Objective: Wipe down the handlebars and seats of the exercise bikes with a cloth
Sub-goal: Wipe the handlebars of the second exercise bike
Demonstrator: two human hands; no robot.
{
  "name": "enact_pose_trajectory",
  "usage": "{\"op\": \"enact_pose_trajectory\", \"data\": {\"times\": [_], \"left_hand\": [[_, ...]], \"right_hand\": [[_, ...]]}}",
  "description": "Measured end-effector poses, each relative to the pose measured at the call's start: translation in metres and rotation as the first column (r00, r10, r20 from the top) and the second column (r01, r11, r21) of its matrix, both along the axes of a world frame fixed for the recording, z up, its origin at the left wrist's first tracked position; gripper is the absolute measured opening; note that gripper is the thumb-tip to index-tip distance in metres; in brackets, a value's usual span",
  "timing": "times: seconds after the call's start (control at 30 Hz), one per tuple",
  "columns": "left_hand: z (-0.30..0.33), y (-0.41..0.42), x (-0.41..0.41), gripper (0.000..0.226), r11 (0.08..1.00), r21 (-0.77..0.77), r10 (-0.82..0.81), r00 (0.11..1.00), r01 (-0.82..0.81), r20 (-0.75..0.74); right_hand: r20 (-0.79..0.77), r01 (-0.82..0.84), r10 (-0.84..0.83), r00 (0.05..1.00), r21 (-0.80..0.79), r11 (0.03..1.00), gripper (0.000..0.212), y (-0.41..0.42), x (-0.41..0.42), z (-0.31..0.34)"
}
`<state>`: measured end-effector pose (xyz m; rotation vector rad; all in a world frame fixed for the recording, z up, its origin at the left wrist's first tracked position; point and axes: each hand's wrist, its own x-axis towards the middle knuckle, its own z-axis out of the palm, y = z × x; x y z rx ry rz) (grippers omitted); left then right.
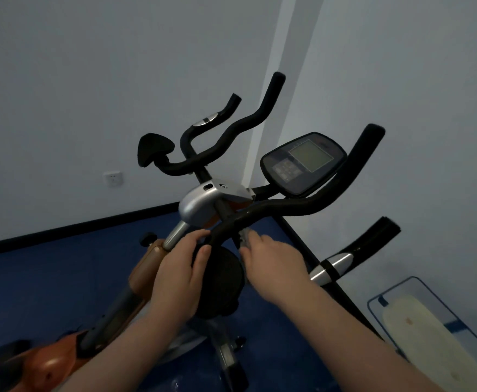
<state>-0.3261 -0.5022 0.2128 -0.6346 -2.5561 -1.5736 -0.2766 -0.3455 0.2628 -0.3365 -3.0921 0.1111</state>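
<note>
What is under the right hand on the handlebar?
A grey cloth shows at the fingertips of the right hand, against the handlebar. The hand covers most of it.

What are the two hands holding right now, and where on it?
The left hand grips the black elbow pad by its left edge. The right hand holds a grey cloth against the handlebar, near its middle.

Right hand blurred, hiding most of the cloth (grey).
</note>
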Motion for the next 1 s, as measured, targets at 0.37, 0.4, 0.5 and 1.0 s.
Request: {"op": "enact_pose_trajectory", "data": {"times": [0.37, 0.4, 0.5, 1.0], "left_hand": [[-0.001, 0.001, 0.01, 0.025, 0.991, 0.105, 0.077, 0.993, -0.086, 0.087], [-0.001, 0.002, 0.011, 0.024, 0.988, 0.108, 0.099, 0.989, -0.111, 0.114], [-0.002, 0.002, 0.012, 0.021, 0.979, 0.105, 0.153, 0.969, -0.176, 0.193], [-0.007, -0.005, 0.0, 0.027, 0.996, 0.023, 0.086, 0.979, -0.092, 0.187]], "right_hand": [[-0.056, -0.073, 0.067, 0.996, -0.123, 0.99, 0.038, 0.009, 0.007, 0.0], [-0.086, -0.085, 0.073, 0.994, -0.144, 0.986, 0.039, 0.009, 0.005, -0.002], [-0.128, -0.185, 0.175, 0.976, -0.067, 0.98, 0.042, 0.015, 0.027, 0.0], [-0.304, -0.667, 0.669, 0.678, 0.129, 0.734, 0.03, 0.025, -0.049, 0.03]]}}
